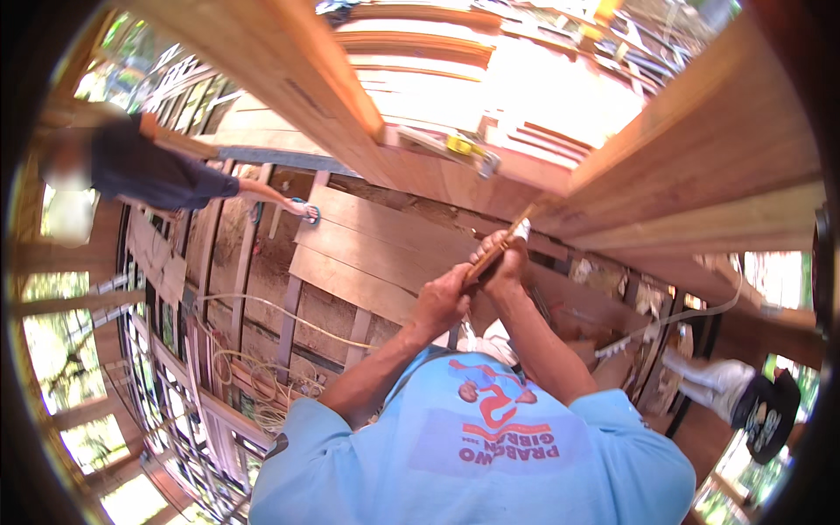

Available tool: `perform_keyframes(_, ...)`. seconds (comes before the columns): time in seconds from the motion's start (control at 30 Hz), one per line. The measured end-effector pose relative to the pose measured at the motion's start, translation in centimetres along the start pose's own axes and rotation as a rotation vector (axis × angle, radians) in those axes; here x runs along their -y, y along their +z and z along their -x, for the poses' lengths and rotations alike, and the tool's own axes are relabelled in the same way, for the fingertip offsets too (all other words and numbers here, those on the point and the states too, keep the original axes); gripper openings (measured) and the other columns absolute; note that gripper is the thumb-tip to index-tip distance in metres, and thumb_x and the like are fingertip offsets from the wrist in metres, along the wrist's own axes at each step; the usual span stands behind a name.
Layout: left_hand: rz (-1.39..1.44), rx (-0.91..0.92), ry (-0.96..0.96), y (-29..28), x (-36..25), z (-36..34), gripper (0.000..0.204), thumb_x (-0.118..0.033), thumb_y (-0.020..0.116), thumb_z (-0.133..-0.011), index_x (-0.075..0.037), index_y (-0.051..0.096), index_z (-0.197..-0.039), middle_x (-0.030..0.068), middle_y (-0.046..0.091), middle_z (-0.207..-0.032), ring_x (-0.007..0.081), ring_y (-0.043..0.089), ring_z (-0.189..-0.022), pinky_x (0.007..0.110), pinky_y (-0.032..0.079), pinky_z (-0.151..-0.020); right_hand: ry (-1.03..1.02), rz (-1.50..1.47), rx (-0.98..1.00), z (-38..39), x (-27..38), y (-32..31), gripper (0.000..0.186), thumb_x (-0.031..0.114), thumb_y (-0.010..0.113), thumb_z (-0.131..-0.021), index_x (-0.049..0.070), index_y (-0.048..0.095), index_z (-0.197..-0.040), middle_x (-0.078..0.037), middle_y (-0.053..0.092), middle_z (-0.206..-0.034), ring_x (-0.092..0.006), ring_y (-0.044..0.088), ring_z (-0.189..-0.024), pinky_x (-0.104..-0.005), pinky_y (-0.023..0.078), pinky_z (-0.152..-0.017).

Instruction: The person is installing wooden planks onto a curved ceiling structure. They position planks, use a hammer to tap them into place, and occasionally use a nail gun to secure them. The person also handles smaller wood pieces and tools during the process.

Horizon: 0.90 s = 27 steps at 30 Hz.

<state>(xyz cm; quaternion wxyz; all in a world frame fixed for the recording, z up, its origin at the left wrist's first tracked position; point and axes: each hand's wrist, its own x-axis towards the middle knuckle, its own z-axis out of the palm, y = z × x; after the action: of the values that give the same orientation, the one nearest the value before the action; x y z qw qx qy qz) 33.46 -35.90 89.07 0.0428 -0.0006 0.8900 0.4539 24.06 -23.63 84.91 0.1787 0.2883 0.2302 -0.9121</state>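
Both my hands are closed on a narrow brown wooden strip (495,257) in front of my chest. The strip slants up and to the right, toward the joint of a beam and a post. My left hand (442,302) grips its lower end. Farther up, my right hand (507,262) wraps round it, with a small white thing (522,229) by the fingers that I cannot make out. Just beyond my hands runs a wooden beam (437,178), where a yellow-and-grey tool (468,150) lies, its kind unclear.
Thick wooden posts (289,70) rise at left and right. Plywood boards (350,254) lie over open floor joists (210,254). A pale cable (280,311) crosses at left. One person (166,166) stands at left, another (744,394) at right. Stacked planks (416,44) lie beyond.
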Motion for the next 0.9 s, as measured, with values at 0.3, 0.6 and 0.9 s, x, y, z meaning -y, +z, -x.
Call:
perform_keyframes(0.3,-0.045,-0.235,-0.066,-2.2,1.9,-0.6,0.039,-0.005,0.057,-0.081,-0.001,0.059,-0.119,0.02,0.065,-0.11,0.0401,0.061,-0.105,0.048,0.049,-0.093,-0.106,0.214,-0.049,-2.7,-4.6,1.1,0.024,0.035,0.059,-0.085,0.011,0.058,-0.084,-0.004,0.058,-0.072,-0.019,0.058,-0.061,-0.0375,0.051,-0.058)
perform_keyframes(0.6,0.381,-0.557,-0.271,-3.2,3.6,0.2,0.025,-0.015,0.061,-0.096,0.0,0.061,-0.117,0.0137,0.068,-0.104,0.0234,0.065,-0.094,0.036,0.051,-0.082,0.061,0.502,0.179,-2.1,-7.4,7.2,0.046,0.053,0.047,-0.104,0.01,0.064,-0.102,-0.006,0.07,-0.086,-0.0169,0.066,-0.075,-0.0303,0.053,-0.07)
perform_keyframes(0.9,0.607,-0.459,-0.323,-3.1,1.2,-1.5,0.023,-0.008,0.057,-0.09,0.0,0.062,-0.111,0.0029,0.066,-0.098,0.011,0.059,-0.086,0.028,0.05,-0.075,-0.25,0.93,0.494,-3.6,-4.4,6.2,0.048,0.051,0.065,-0.097,0.003,0.069,-0.097,-0.004,0.07,-0.083,-0.0086,0.06,-0.075,-0.0285,0.05,-0.067)
